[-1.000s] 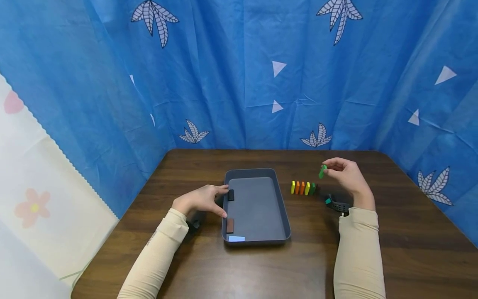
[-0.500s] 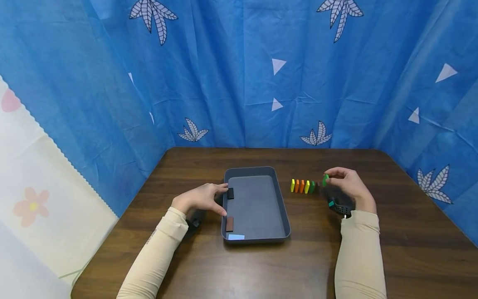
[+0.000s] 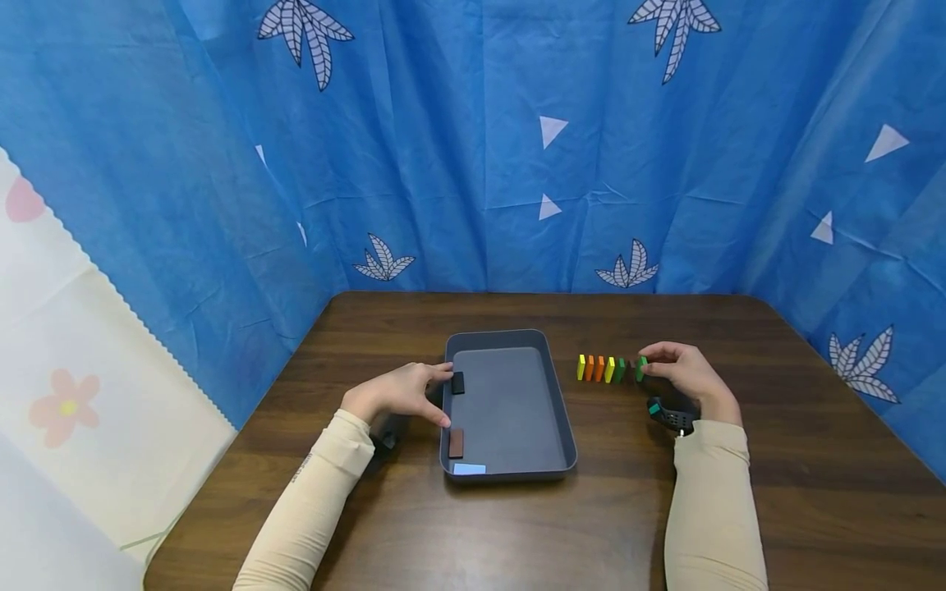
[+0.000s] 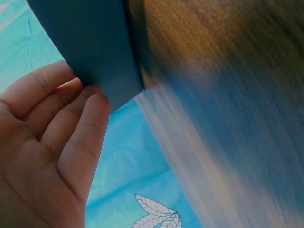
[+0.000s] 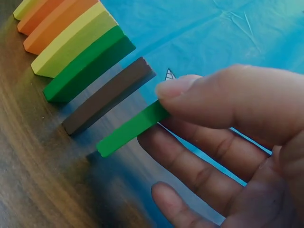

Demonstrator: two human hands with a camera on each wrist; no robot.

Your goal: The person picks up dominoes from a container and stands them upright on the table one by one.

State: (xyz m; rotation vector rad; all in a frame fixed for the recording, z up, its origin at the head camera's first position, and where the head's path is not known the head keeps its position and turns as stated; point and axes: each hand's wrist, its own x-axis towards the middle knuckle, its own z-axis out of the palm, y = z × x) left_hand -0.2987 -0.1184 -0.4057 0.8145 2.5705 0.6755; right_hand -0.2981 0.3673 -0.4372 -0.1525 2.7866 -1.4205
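Observation:
My right hand (image 3: 689, 376) pinches a bright green domino (image 5: 130, 129) by its upper end, thumb on one face and fingers on the other. The domino stands on edge close over the table, at the right end of a row. Beside it comes a brown domino (image 5: 109, 97), then a dark green domino (image 5: 88, 66). My left hand (image 3: 399, 391) rests at the left wall of a grey tray (image 3: 510, 402), thumb and fingers spread along the rim. In the left wrist view, fingertips touch the tray's outer side.
The row continues left with yellow (image 3: 609, 370) and orange dominoes (image 3: 599, 368), all upright. Inside the tray lie a black domino (image 3: 458, 382), a brown domino (image 3: 456, 443) and a light blue domino (image 3: 469, 469). A blue curtain (image 3: 443, 164) hangs behind the wooden table (image 3: 576, 533).
My right hand has lowered the bright green domino from above the table to the row's right end, beside the brown one. The left hand has stayed at the tray.

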